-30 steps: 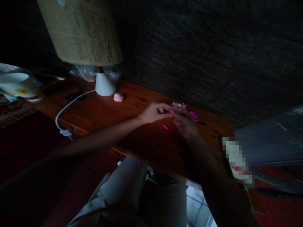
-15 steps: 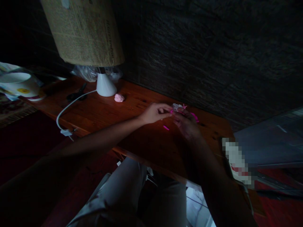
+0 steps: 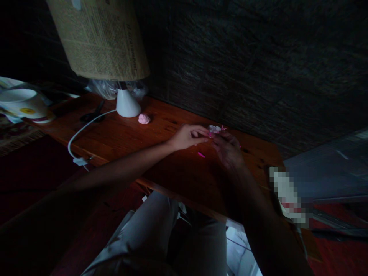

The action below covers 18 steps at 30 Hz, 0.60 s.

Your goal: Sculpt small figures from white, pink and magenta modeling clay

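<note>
Holds a small pink piece [image 3: 211, 135] just above the wooden counter [image 3: 169, 117], pinched between thumb and forefinger of the left hand [image 3: 188, 137], with a rounded gap between those two digits behind the tips. Brings the right hand [image 3: 229, 150] up to the same piece from the other side, fingers bent and fingertips right at it; too dark there to tell whether pressed together on the piece or slightly apart. On the wood below the meeting point of both hands, near but untouched, a short magenta strip [image 3: 201, 154]. Just beyond the fingertips, toward the wall [image 3: 247, 69], a translucent whitish object [image 3: 214, 128] of unclear kind, and right beside it a little spiky pink piece [image 3: 224, 128]. Behind the right hand, only a sliver of magenta material [image 3: 240, 146], mostly hidden. Well to the left, a crumpled pale pink lump [image 3: 144, 119], near the foot of a lamp with a white conical base [image 3: 128, 104] and a newspaper-print shade [image 3: 106, 42]. Behind the base, clear plastic wrapping [image 3: 104, 89]; to its left, dark scissors [image 3: 92, 115] lying flat. From the base, a white cord [image 3: 71, 134] curving down over the front edge. At the far left, a white paper cup [image 3: 23, 107] with a round yellow mark, standing upright.
</note>
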### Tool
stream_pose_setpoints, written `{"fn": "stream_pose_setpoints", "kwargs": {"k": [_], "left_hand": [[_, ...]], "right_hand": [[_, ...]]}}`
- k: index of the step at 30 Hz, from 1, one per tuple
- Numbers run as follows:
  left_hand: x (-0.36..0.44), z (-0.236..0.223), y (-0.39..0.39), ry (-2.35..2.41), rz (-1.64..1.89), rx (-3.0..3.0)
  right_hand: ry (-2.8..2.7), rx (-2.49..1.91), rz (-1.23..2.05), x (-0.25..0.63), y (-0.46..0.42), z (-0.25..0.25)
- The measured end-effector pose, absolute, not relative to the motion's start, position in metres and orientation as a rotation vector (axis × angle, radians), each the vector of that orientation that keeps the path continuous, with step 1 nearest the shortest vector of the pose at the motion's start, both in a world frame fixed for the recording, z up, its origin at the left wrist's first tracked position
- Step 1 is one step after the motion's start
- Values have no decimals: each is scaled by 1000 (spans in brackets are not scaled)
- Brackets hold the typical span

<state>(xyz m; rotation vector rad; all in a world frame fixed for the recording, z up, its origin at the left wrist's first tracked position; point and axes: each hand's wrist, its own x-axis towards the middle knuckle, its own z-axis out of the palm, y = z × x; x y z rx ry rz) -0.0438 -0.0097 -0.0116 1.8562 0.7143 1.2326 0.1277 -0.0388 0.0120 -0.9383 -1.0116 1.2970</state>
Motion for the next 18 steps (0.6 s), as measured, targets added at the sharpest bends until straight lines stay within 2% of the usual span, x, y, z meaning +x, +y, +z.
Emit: {"fn": "stream_pose_setpoints", "kwargs": {"k": [18], "left_hand": [[-44,-14,-9,678,1151,1788]], "right_hand": [[-1065,-998,1369,130,-41,15]]}}
